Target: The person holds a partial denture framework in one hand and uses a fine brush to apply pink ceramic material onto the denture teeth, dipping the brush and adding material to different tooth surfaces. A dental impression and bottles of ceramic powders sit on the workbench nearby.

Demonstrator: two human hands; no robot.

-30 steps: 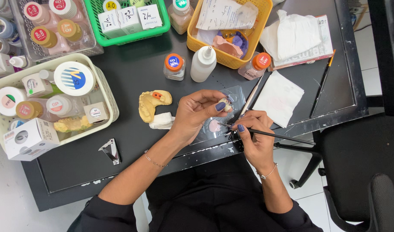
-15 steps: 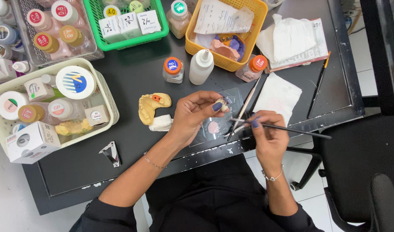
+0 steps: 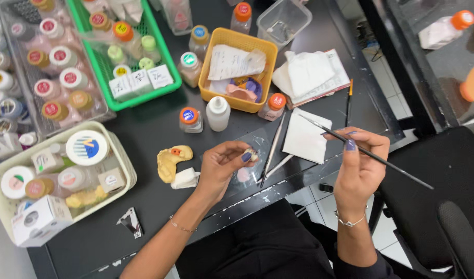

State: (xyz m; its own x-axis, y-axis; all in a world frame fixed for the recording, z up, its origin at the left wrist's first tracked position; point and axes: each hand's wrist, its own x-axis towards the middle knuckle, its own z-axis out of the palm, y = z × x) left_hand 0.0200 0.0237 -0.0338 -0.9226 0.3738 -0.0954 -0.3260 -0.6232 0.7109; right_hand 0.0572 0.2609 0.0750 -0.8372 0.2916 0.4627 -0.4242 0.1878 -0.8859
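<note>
- While the left hand (image 3: 221,168) pinches a small tooth-like piece (image 3: 251,154) between thumb and fingertips above the dark table (image 3: 159,129),
- right hand (image 3: 358,165) grips a thin brush (image 3: 369,153), well apart.

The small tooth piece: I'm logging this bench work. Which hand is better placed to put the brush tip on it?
Probably the right hand: it holds the thin brush, its tip pointing toward the left hand, which pinches the small tooth piece.
</note>
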